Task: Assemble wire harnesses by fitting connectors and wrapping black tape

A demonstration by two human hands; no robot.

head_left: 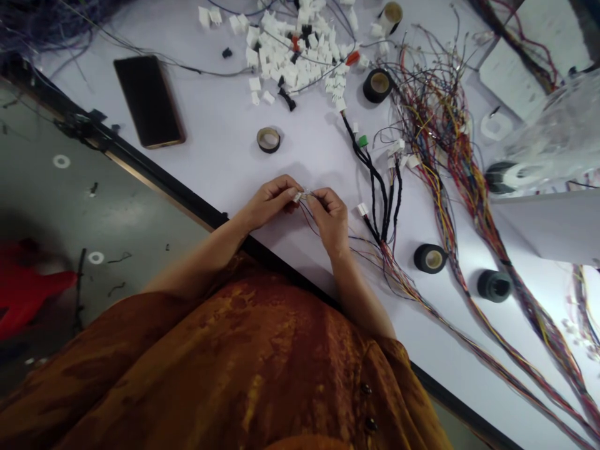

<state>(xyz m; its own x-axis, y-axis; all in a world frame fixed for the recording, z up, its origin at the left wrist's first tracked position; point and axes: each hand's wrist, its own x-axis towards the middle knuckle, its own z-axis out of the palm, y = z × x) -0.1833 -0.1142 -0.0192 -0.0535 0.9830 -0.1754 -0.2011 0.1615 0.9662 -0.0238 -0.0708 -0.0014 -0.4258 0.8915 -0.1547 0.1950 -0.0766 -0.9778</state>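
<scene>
My left hand (pixel 270 201) and my right hand (pixel 329 220) meet above the white table top (pixel 220 119), both pinching a small white plastic wire connector (pixel 302 195). Thin coloured wires run from it, past my right hand, towards a multicoloured wire harness (pixel 389 262) lying on the table. Several black-sleeved harness branches (pixel 375 181) end in white connectors just right of my right hand. My fingers hide most of the small connector, so its wire entries do not show.
Loose white connectors (pixel 285 56) lie heaped at the far side, beside a dark phone (pixel 149 101). Several rolls of black tape (pixel 430 258) stand around the table. Longer wire bundles (pixel 450 169) spread rightward, and a clear plastic bag (pixel 553 131) sits at the far right. The table edge (pixel 140 175) runs before me.
</scene>
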